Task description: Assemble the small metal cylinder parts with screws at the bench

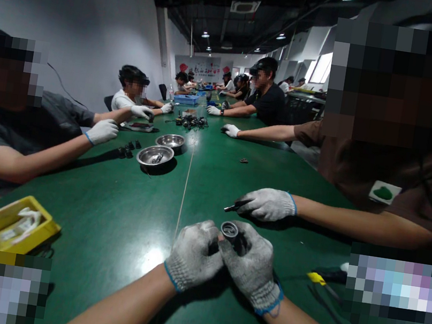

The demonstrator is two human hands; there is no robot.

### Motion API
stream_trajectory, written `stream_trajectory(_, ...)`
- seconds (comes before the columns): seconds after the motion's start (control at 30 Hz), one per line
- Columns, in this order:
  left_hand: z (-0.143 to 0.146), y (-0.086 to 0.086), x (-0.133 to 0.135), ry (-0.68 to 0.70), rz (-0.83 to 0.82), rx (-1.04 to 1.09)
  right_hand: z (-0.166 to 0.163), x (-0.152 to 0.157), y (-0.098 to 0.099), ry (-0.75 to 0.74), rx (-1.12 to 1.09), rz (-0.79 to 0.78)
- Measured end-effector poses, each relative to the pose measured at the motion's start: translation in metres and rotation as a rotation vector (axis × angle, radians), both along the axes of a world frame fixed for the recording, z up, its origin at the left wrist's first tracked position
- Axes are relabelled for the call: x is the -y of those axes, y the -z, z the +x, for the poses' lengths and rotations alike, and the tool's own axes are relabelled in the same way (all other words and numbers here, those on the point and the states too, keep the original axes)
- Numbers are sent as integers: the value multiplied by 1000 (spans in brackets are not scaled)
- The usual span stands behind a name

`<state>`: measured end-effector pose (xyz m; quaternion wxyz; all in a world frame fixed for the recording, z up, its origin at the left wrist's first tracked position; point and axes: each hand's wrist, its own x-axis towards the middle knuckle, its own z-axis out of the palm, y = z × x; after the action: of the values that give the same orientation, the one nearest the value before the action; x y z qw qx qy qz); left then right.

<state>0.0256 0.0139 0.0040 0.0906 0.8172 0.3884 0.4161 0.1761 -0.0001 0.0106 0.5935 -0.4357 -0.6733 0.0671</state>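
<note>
Both of my hands wear greyish-white knit gloves with blue cuffs and meet above the green table (133,279). My right hand (252,262) grips a small dark cylindrical part (229,230), its round hollow end facing up between thumb and fingers. Right beside it, my left hand (195,251) is closed, its fingertips curled in against the right hand. Whatever those left fingers pinch is hidden. Just beyond, a co-worker's gloved hand (268,205) holds a dark, thin tool with a metal tip (230,208).
Two metal bowls (155,156) stand left of centre, near several small black parts (128,150). A yellow bin (18,224) sits at the left. On the right lie cables with a yellow piece (316,277). Several co-workers line both sides, near a dark pile of parts (192,121).
</note>
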Motion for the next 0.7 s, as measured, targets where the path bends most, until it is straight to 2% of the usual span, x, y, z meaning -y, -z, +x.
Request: stream_trajectory(0.7,0,0,-1,22,44,15,1,0,2,-2,-2,5)
